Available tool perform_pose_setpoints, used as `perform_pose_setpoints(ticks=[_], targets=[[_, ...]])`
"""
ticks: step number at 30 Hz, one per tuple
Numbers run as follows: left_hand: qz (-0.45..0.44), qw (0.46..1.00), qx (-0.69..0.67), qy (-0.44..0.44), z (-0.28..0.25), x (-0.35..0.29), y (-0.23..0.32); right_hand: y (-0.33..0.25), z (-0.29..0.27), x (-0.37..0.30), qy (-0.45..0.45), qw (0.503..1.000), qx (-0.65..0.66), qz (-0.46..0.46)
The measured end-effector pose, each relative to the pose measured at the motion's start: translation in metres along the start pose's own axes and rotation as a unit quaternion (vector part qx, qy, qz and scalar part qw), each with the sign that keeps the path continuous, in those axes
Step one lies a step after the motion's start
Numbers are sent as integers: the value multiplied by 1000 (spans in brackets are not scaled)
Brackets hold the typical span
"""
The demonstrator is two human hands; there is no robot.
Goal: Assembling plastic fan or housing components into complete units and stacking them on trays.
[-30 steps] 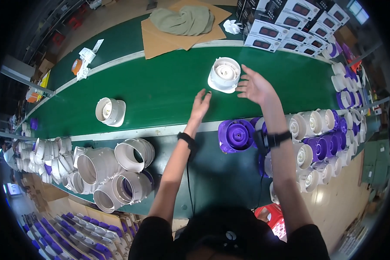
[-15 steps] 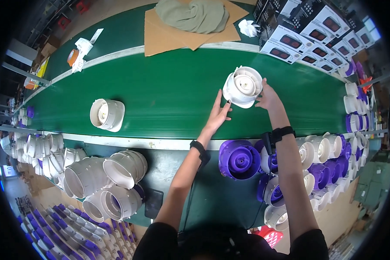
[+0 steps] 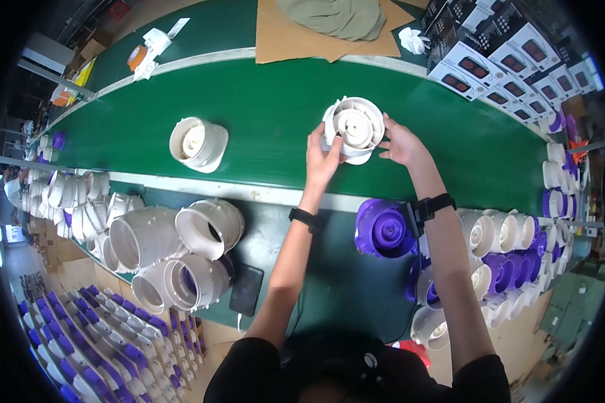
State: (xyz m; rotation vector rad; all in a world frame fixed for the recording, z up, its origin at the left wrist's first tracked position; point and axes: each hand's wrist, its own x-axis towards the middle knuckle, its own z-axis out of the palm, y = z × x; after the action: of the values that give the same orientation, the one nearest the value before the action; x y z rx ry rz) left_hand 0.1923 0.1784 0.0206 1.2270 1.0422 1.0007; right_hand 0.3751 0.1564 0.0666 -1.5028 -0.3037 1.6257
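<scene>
A white round plastic fan housing (image 3: pixel 357 127) with a hub and vanes inside faces up over the green belt. My left hand (image 3: pixel 321 160) grips its left side, thumb against the front of the rim and fingers partly hidden behind it. At the right side is my right hand (image 3: pixel 406 142), fingers apart, tips at or very near the wall; firm contact there is hard to make out. A second white housing (image 3: pixel 199 144) lies tilted on the belt to the left. Nearer me, a purple housing (image 3: pixel 385 228) rests on the dark green table, left of my right forearm.
White cylinder shells (image 3: pixel 144 238) are stacked at the left, beside a dark phone (image 3: pixel 247 290) with a cable. White and purple housings (image 3: pixel 499 269) pile up at the right. Beyond the belt lie cardboard (image 3: pixel 275 47), a cloth (image 3: pixel 336 15) and stacked boxes (image 3: pixel 474 67).
The housing between my hands has moved left along the belt. My left hand has closed onto its side, and my right hand has followed it left. The whole view has shifted too.
</scene>
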Motion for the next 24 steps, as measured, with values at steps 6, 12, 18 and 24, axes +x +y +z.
perform_pose_setpoints(ticks=[6,12,18,24], targets=[[48,998,-19,25,-60,-89,61,26,71,-94,-25,997,18,-72],[-41,998,24,-43,-111,-241,62,127,91,-195,-47,985,-31,-163],[-232,958,-2,-167,-126,-306,49,214,61,-256,18,999,28,-19],[-297,910,-9,-289,-88,-310,5,260,9,-269,123,982,135,50]])
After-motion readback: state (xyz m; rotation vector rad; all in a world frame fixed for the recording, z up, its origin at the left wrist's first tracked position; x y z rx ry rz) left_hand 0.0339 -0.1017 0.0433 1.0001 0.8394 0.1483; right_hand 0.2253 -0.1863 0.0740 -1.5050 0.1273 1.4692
